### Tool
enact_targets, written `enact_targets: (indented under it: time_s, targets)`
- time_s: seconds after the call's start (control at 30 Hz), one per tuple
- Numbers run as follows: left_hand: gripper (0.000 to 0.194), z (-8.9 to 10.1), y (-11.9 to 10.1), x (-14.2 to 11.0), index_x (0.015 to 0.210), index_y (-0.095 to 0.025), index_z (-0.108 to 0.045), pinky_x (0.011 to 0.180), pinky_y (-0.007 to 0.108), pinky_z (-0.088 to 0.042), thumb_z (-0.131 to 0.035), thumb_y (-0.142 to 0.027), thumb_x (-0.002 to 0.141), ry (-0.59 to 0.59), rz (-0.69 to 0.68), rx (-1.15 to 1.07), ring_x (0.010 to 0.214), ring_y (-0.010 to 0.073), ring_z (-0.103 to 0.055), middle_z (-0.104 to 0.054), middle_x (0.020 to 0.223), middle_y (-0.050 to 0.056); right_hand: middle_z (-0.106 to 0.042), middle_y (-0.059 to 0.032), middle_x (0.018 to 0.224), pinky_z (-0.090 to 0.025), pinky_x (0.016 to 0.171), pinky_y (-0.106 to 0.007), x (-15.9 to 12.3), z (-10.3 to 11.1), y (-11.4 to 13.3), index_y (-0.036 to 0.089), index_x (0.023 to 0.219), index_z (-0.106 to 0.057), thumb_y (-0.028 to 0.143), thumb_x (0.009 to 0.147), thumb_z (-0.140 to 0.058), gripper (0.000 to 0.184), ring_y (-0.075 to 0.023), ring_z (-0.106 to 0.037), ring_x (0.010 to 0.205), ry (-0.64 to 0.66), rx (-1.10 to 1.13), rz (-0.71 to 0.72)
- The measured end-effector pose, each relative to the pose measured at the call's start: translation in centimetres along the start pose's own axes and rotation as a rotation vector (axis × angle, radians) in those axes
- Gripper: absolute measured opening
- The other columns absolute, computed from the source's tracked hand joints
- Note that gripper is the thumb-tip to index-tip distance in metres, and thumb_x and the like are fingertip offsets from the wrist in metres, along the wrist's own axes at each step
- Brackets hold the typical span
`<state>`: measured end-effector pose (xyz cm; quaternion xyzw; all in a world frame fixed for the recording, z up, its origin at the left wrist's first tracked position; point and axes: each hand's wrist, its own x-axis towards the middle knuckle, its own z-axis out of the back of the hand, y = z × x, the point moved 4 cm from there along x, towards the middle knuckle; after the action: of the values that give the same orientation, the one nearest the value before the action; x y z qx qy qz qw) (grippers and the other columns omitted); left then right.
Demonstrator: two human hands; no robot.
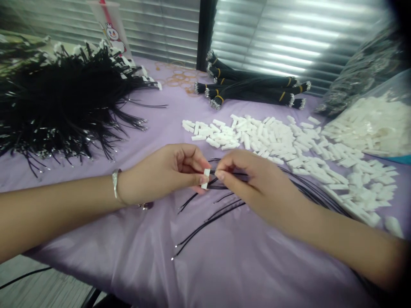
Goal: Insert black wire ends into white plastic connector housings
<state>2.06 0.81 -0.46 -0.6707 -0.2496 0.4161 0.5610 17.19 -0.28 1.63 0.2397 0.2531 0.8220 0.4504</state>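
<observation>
The person's left hand (163, 171) was curled nearly closed, its thumb and forefinger pinching a small white plastic connector housing (205, 178) upright in the air above the table. The right hand (253, 184) was also drawn in, its fingertips (220, 174) pinching a few thin black wires (234, 174) right beside the housing; whether the wire ends had entered it was hidden. More loose black wires (205, 226) trailed below and behind the hands across a lavender tablecloth (224, 273). A silver bangle (115, 185) circled the left wrist. Ahead lay a scattered pile of white housings (272, 141), running beside a clear plastic bag of housings (369, 124). Farther back sat bundled black cables with yellow ties (250, 87), and to the left spread a large mass of black wires with metal-tipped ends (64, 102). A dark bag (359, 72) stood at the far right, its contents unclear, and a printed cup (111, 30) stood at the far edge.
</observation>
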Motion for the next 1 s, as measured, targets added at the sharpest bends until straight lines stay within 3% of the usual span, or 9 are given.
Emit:
enact_targets:
  time_s: [0.07, 0.2, 0.4, 0.63, 0.73, 0.83, 1.0]
  targets:
    - [0.013, 0.2, -0.2, 0.0, 0.089, -0.016, -0.059, 0.068, 0.02, -0.055, -0.062, -0.01, 0.077, -0.016, -0.052, 0.007, 0.07, 0.0089, -0.064, -0.067, 0.074, -0.003, -0.056, -0.0017, 0.086, -0.04, 0.073, -0.024, -0.5, 0.5, 0.9, 0.015, 0.083, -0.057, 0.017, 0.083, -0.054, 0.004, -0.0113, -0.051, 0.082, -0.023, -0.09, 0.158]
    - [0.014, 1.1, -0.4, -0.1, 0.092, -0.017, -0.066, 0.069, 0.015, -0.052, -0.061, -0.015, 0.079, -0.071, -0.111, 0.076, 0.074, 0.0079, -0.064, -0.069, 0.081, -0.002, -0.057, -0.0016, 0.091, -0.04, 0.081, -0.028, -1.7, -0.4, 1.8, 0.017, 0.082, -0.058, 0.019, 0.086, -0.052, 0.007, -0.0141, -0.051, 0.089, 0.287, -0.215, 0.302]
    - [0.028, 1.2, -0.9, -0.2, 0.103, -0.02, -0.065, 0.071, 0.016, -0.051, -0.057, -0.008, 0.079, -0.026, -0.234, 0.245, 0.078, 0.0098, -0.065, -0.071, 0.089, -0.001, -0.056, 0.0001, 0.092, -0.039, 0.086, -0.029, -2.0, -1.2, 1.2, 0.018, 0.08, -0.056, 0.017, 0.087, -0.048, 0.011, -0.0137, -0.049, 0.093, 0.44, -0.14, 0.188]
    - [0.021, 0.9, -2.2, -1.2, 0.095, -0.014, -0.068, 0.076, 0.02, -0.047, -0.056, -0.008, 0.08, -0.093, -0.77, 0.984, 0.086, 0.0129, -0.06, -0.065, 0.095, 0.007, -0.057, 0.0064, 0.08, -0.038, 0.067, -0.02, -1.3, -0.9, 1.1, 0.021, 0.082, -0.055, 0.013, 0.083, -0.051, 0.009, -0.0067, -0.05, 0.073, 0.39, 0.049, 0.04]
    - [0.017, 0.8, -2.5, -1.7, 0.094, -0.013, -0.069, 0.075, 0.019, -0.045, -0.057, -0.013, 0.082, -0.137, -0.871, 1.079, 0.086, 0.0128, -0.059, -0.064, 0.095, 0.009, -0.056, 0.0061, 0.075, -0.037, 0.062, -0.02, -1.3, -0.9, 1.3, 0.019, 0.081, -0.053, 0.015, 0.085, -0.047, 0.008, -0.0068, -0.048, 0.066, 0.325, 0.024, 0.008]
    - [0.014, 0.9, -2.4, -1.4, 0.09, -0.014, -0.068, 0.066, 0.018, -0.045, -0.059, -0.022, 0.082, -0.129, -0.675, 0.971, 0.073, 0.011, -0.06, -0.067, 0.082, 0.004, -0.052, 0.0053, 0.068, -0.034, 0.056, -0.021, -1.4, -0.7, 1.6, 0.018, 0.076, -0.05, 0.012, 0.082, -0.048, 0.009, -0.0077, -0.045, 0.061, 0.235, -0.058, -0.023]
    - [0.013, 0.7, -1.1, -0.7, 0.076, -0.014, -0.06, 0.053, 0.016, -0.046, -0.054, -0.023, 0.084, -0.009, -0.098, 0.38, 0.056, 0.0087, -0.058, -0.062, 0.063, -0.002, -0.052, 0.0008, 0.068, -0.036, 0.057, -0.025, -1.4, -0.4, 2.2, 0.015, 0.073, -0.052, 0.009, 0.081, -0.049, 0.01, -0.0118, -0.048, 0.063, 0.066, -0.256, 0.114]
